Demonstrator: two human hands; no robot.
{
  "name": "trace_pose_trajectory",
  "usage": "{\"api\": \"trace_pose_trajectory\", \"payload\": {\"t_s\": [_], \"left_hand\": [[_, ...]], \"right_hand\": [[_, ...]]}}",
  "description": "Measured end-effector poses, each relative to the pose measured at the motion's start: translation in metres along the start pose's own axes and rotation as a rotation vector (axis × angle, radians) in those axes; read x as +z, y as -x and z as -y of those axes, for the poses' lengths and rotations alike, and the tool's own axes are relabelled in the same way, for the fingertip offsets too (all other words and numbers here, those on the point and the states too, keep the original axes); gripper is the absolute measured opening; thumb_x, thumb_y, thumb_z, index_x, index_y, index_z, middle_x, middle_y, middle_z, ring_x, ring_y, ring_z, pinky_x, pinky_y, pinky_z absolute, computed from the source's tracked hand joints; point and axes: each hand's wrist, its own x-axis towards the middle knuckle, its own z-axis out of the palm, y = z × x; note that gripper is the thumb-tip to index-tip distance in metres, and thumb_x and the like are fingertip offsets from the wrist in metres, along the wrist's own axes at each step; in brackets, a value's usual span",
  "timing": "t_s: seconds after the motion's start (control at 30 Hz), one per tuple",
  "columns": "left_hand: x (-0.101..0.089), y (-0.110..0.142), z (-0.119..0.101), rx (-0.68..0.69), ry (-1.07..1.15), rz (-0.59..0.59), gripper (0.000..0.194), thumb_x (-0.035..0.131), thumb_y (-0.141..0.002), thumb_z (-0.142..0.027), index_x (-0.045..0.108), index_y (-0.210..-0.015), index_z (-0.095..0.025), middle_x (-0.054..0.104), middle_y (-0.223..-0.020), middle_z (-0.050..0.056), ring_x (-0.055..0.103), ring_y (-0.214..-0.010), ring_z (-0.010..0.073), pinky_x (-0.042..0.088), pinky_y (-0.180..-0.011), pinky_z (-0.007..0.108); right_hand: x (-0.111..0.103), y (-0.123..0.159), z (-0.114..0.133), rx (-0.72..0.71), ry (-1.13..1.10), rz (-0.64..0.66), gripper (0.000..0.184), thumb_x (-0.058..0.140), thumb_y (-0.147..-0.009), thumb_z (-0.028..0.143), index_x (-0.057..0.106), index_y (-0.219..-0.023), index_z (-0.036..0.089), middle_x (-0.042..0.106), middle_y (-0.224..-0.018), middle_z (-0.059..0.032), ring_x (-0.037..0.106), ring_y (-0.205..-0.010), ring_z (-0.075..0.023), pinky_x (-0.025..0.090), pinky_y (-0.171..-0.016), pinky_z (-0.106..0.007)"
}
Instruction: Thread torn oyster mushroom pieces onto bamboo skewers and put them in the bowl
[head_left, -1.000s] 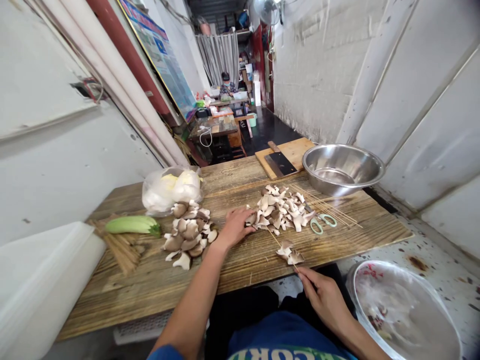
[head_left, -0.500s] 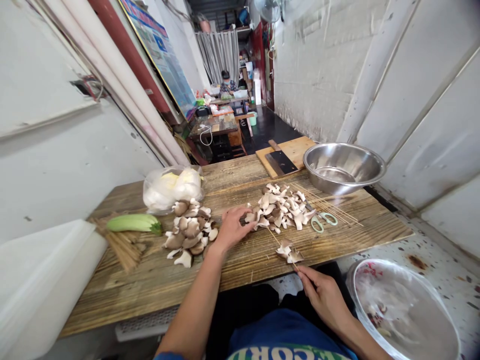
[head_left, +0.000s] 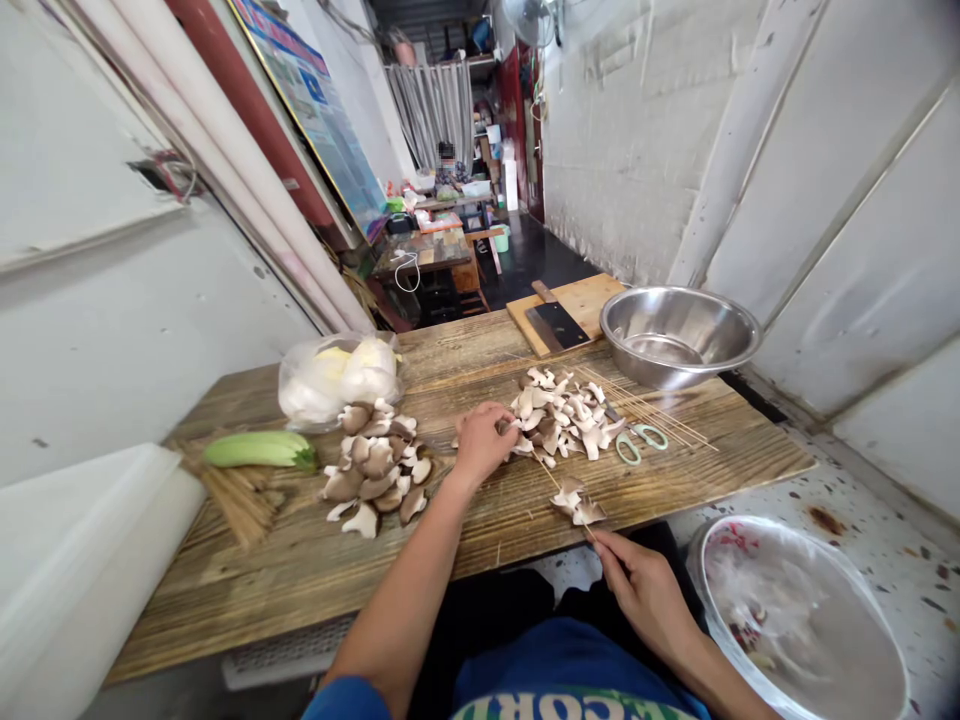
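My right hand [head_left: 641, 580] pinches the lower end of a thin wooden skewer [head_left: 550, 476] at the table's front edge. Brown-grey oyster mushroom pieces [head_left: 577, 502] are threaded on it just beyond my fingers. The skewer's far end points at a pile of torn oyster mushroom pieces [head_left: 559, 415]. At the left edge of that pile, my left hand [head_left: 484, 438] has its fingers curled toward the thumb; what lies between them is hidden. Further left sits a second heap of larger oyster mushrooms [head_left: 379, 465].
Scissors [head_left: 640, 443] and loose skewers [head_left: 637, 405] lie right of the pile. Behind are a steel basin [head_left: 681, 335] and a cleaver [head_left: 556, 325] on a cutting board [head_left: 596, 300]. Leftward are a green squash [head_left: 259, 450], skewer bundle [head_left: 236, 500] and plastic bag [head_left: 337, 385]. A lined bin [head_left: 802, 620] stands right.
My left hand has shifted slightly right and its fingers have curled in over the pile's edge, where a mushroom piece showed at the fingertips. My right hand and the skewer have hardly moved.
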Motion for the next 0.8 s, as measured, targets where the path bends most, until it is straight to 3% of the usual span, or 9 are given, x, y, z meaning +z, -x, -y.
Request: {"api": "trace_pose_trajectory", "payload": {"t_s": [0.1,0.2,0.27,0.4,0.57,0.8], "left_hand": [[-0.006,0.006,-0.005,-0.105,0.502,-0.009,0.012,0.062,-0.072,-0.027,0.063,-0.079,-0.017,0.066,-0.097,0.007,0.058,-0.090,0.0185,0.040,-0.087,0.035],[-0.013,0.017,-0.010,-0.299,1.008,0.103,0.020,0.064,-0.073,-0.032,0.057,-0.084,-0.016,0.066,-0.093,0.007,0.060,-0.082,0.0151,0.046,-0.075,0.030],[-0.017,0.024,-0.011,-0.421,1.194,0.187,0.022,0.067,-0.072,-0.031,0.055,-0.085,-0.017,0.064,-0.086,0.004,0.060,-0.077,0.0132,0.047,-0.065,0.025],[-0.015,0.035,-0.010,-0.565,1.239,0.219,0.028,0.075,-0.064,-0.019,0.057,-0.086,-0.016,0.060,-0.073,-0.001,0.056,-0.065,0.0073,0.043,-0.053,0.015],[-0.006,0.044,-0.005,-0.599,1.265,0.243,0.029,0.074,-0.066,-0.018,0.064,-0.093,-0.013,0.064,-0.086,0.005,0.060,-0.077,0.0100,0.050,-0.067,0.021],[0.001,0.048,-0.001,-0.604,1.227,0.120,0.028,0.075,-0.063,-0.019,0.069,-0.091,-0.015,0.062,-0.078,0.002,0.054,-0.066,0.0059,0.047,-0.057,0.016]], "right_hand": [[0.000,0.001,-0.001,-0.003,-0.006,-0.053,0.035,0.040,-0.092,0.035,0.067,-0.104,0.016,0.072,-0.086,-0.0070,0.068,-0.076,-0.0185,0.054,-0.072,-0.026],[0.001,0.000,-0.001,-0.010,-0.013,-0.108,0.035,0.042,-0.091,0.035,0.067,-0.102,0.014,0.072,-0.089,-0.0081,0.068,-0.076,-0.0189,0.055,-0.071,-0.026],[0.001,0.000,0.000,-0.018,-0.017,-0.119,0.035,0.042,-0.091,0.035,0.068,-0.102,0.014,0.072,-0.089,-0.0087,0.069,-0.076,-0.0191,0.055,-0.070,-0.026],[0.000,-0.001,0.004,-0.048,-0.025,-0.085,0.033,0.042,-0.091,0.033,0.068,-0.101,0.016,0.072,-0.092,-0.0083,0.069,-0.078,-0.0187,0.056,-0.071,-0.026],[-0.002,-0.002,0.009,-0.046,-0.021,-0.022,0.033,0.040,-0.092,0.032,0.067,-0.103,0.018,0.072,-0.093,-0.0075,0.069,-0.077,-0.0184,0.055,-0.072,-0.027],[-0.004,-0.002,0.009,-0.053,-0.004,-0.010,0.032,0.041,-0.092,0.031,0.067,-0.103,0.018,0.072,-0.097,-0.0069,0.068,-0.082,-0.0186,0.054,-0.074,-0.026]]}}
